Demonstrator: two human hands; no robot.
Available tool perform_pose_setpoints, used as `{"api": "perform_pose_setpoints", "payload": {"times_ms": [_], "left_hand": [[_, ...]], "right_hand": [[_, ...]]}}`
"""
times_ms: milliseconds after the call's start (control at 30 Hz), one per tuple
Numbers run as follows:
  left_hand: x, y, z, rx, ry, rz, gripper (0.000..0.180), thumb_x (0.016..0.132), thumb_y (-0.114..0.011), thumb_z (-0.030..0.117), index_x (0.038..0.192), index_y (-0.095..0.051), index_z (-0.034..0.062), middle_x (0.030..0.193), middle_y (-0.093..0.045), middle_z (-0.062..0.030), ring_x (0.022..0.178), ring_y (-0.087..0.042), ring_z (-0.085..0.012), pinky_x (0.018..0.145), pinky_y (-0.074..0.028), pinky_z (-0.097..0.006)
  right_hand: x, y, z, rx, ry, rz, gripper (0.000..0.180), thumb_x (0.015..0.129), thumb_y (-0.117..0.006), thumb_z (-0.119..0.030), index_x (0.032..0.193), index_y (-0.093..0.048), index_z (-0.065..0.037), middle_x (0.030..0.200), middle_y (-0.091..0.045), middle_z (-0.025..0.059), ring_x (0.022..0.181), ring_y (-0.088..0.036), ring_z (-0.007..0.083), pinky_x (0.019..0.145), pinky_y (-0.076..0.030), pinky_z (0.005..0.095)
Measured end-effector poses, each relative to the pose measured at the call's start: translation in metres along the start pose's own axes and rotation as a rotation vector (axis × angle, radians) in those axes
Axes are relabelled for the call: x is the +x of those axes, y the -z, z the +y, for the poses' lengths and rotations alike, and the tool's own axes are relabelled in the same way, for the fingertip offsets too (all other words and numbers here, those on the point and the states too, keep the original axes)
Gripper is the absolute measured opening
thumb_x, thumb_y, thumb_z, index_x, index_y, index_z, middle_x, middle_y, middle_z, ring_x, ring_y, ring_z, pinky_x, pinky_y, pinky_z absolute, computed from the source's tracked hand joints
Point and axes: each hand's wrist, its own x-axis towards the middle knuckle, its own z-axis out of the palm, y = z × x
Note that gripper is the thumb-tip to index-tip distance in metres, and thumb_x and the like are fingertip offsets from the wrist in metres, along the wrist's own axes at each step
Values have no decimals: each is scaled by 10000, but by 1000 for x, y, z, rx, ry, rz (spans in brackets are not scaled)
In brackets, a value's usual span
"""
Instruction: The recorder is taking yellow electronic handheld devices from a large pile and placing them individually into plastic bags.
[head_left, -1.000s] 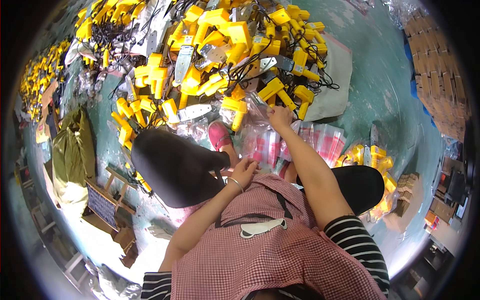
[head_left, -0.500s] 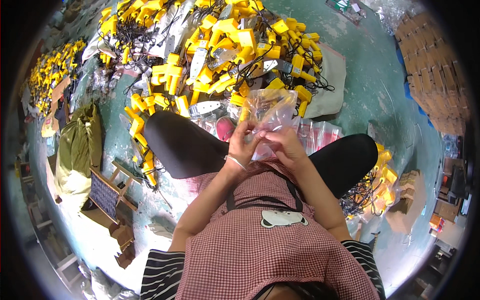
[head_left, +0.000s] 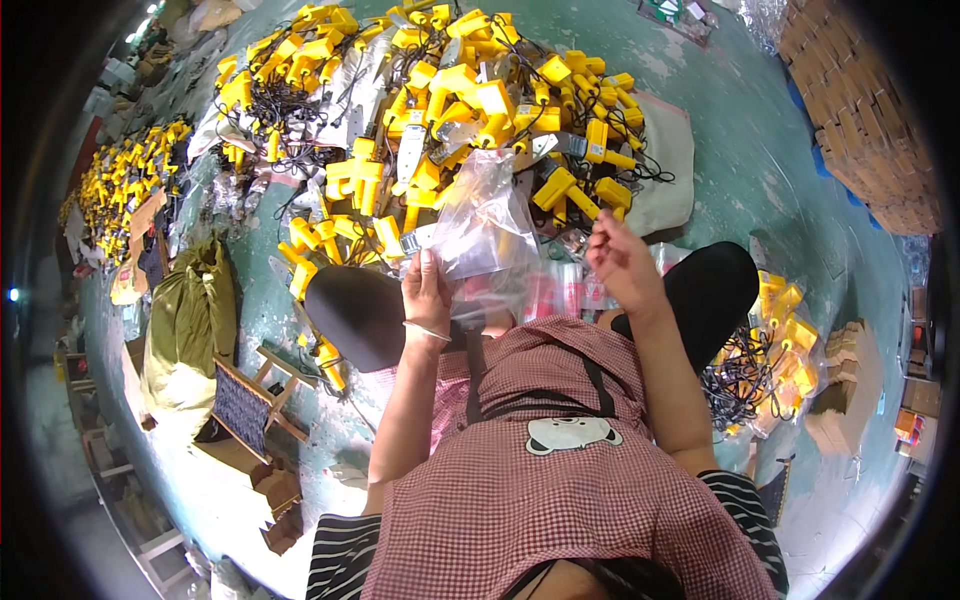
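A clear plastic bag (head_left: 487, 228) hangs from my left hand (head_left: 427, 292), its edge pinched between thumb and fingers. The bag spreads out over the near side of a heap of yellow corded tools (head_left: 460, 82), which have T-shaped plastic bodies, black cords and flat metal plates. To the right of the bag, my right hand (head_left: 626, 268) is raised above my right knee. Its fingers are loosely bent and apart, with nothing visible in them. Clear packets with red and white markings (head_left: 556, 290) lie below and between the hands, partly hidden by the bag and my apron.
More yellow tools lie at far left (head_left: 125, 185) and in a bagged bundle (head_left: 785, 340) by my right knee. An olive sack (head_left: 192, 320) and a small wooden stool (head_left: 245, 405) stand left. Flattened cardboard (head_left: 865, 115) is stacked far right, and an open carton (head_left: 840, 405) sits nearer.
My hands were together on the bag; now they are apart. The right hand has let go and moved right and up. The left has moved left, keeping the bag.
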Motion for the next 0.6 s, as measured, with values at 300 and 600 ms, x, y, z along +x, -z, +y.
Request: {"api": "perform_pose_setpoints", "payload": {"times_ms": [300, 600], "left_hand": [[13, 14, 23, -820, 332, -243, 331, 982, -437, 215, 1248, -495, 27, 1209, -566, -118, 1161, -506, -274, 1039, -388, -445], [51, 18, 10, -1115, 389, -277, 287, 967, -417, 100, 1200, -555, 6, 1197, -602, -104, 1182, -501, -259, 1032, -387, -435]], "right_hand": [[20, 44, 77, -449, -178, 178, 818, 775, -730, -462, 1379, -342, -71, 1363, -413, 90, 1188, -422, 190, 921, -366, 310], [15, 24, 71, -3, -362, -239, 488, 839, -684, -318, 1230, -530, -69, 1126, -612, 68, 1067, -556, 160, 909, -444, 344]]}}
